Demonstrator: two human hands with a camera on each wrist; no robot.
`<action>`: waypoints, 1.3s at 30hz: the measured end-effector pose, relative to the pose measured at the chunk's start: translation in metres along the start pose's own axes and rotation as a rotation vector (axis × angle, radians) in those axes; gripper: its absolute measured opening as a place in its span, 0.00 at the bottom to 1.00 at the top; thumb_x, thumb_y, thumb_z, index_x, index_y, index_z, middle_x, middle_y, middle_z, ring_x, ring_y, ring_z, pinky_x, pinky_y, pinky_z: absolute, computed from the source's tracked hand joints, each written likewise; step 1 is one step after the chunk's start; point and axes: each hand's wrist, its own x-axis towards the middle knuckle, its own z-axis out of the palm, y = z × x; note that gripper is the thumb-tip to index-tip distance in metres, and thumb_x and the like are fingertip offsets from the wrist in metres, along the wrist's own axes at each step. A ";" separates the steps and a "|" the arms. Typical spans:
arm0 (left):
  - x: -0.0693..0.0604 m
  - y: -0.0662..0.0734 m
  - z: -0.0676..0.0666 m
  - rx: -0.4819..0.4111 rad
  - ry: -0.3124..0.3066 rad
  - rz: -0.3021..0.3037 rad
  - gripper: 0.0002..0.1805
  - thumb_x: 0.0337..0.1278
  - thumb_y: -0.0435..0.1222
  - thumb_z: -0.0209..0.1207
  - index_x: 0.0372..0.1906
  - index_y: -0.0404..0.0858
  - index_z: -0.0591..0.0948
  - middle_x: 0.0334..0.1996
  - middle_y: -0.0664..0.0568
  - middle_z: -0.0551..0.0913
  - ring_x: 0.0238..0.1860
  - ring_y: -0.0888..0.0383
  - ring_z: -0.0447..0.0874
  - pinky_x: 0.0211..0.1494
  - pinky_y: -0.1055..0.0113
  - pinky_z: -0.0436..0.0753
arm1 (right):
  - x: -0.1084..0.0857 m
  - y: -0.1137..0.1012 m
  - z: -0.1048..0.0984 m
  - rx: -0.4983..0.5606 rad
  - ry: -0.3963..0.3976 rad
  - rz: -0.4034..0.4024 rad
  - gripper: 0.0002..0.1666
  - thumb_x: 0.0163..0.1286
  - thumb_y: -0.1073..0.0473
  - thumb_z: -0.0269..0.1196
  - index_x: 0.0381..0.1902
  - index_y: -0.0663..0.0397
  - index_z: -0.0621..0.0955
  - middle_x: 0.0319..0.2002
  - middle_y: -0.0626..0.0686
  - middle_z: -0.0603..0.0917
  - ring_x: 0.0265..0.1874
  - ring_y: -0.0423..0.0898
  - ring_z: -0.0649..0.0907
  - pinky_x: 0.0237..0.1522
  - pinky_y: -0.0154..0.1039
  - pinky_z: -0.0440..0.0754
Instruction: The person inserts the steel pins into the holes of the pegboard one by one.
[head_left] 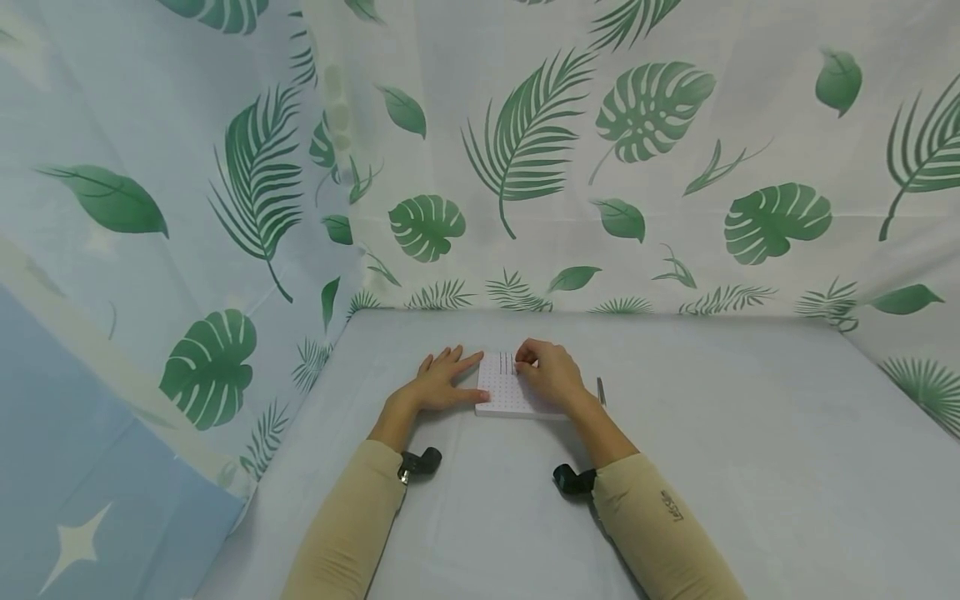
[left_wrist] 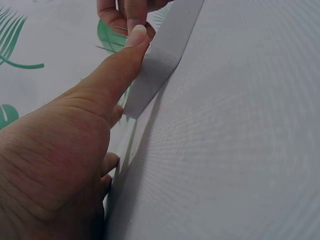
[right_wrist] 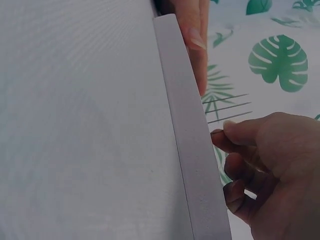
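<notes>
A white board (head_left: 517, 398) with rows of small holes lies on the table, and several thin dark pins (head_left: 506, 363) stand upright near its far side. My left hand (head_left: 442, 383) is spread at the board's left edge, its thumb on the near left part and the index fingertip by the far corner. Over the board, my right hand (head_left: 551, 377) pinches at its surface with thumb and forefinger. In the right wrist view, those fingertips (right_wrist: 235, 127) meet beside the standing pins (right_wrist: 227, 107); the thin pin between them is mostly hidden.
To the right of the board lies a slim dark tool (head_left: 601, 390), partly behind the right wrist. A pale cloth covers the table (head_left: 750, 467). Leaf-print curtains (head_left: 525, 167) hang behind and at the left.
</notes>
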 end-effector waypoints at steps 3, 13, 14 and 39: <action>0.000 0.000 0.000 0.005 0.001 0.003 0.52 0.58 0.72 0.59 0.84 0.59 0.57 0.85 0.42 0.45 0.86 0.41 0.37 0.85 0.40 0.34 | -0.001 0.002 0.000 -0.003 -0.003 -0.003 0.03 0.71 0.59 0.69 0.39 0.51 0.85 0.38 0.51 0.90 0.33 0.47 0.82 0.34 0.43 0.78; 0.001 0.000 0.000 0.016 0.002 0.004 0.52 0.59 0.71 0.59 0.84 0.59 0.57 0.85 0.41 0.45 0.86 0.41 0.37 0.85 0.39 0.34 | -0.004 0.006 -0.017 0.030 -0.040 0.002 0.10 0.70 0.58 0.70 0.47 0.55 0.85 0.41 0.52 0.90 0.36 0.48 0.83 0.43 0.46 0.81; 0.001 0.000 0.000 0.016 0.000 0.003 0.52 0.59 0.71 0.59 0.84 0.59 0.57 0.85 0.41 0.45 0.86 0.41 0.37 0.85 0.39 0.34 | -0.004 0.006 -0.019 0.027 -0.033 0.003 0.11 0.70 0.58 0.70 0.47 0.55 0.85 0.41 0.52 0.90 0.35 0.47 0.83 0.42 0.45 0.80; -0.001 0.003 -0.001 0.011 0.005 0.000 0.52 0.59 0.70 0.60 0.84 0.57 0.58 0.85 0.41 0.46 0.86 0.40 0.38 0.85 0.39 0.35 | -0.014 0.034 -0.074 0.034 0.096 0.048 0.17 0.74 0.55 0.67 0.55 0.58 0.81 0.46 0.60 0.91 0.40 0.54 0.86 0.37 0.41 0.80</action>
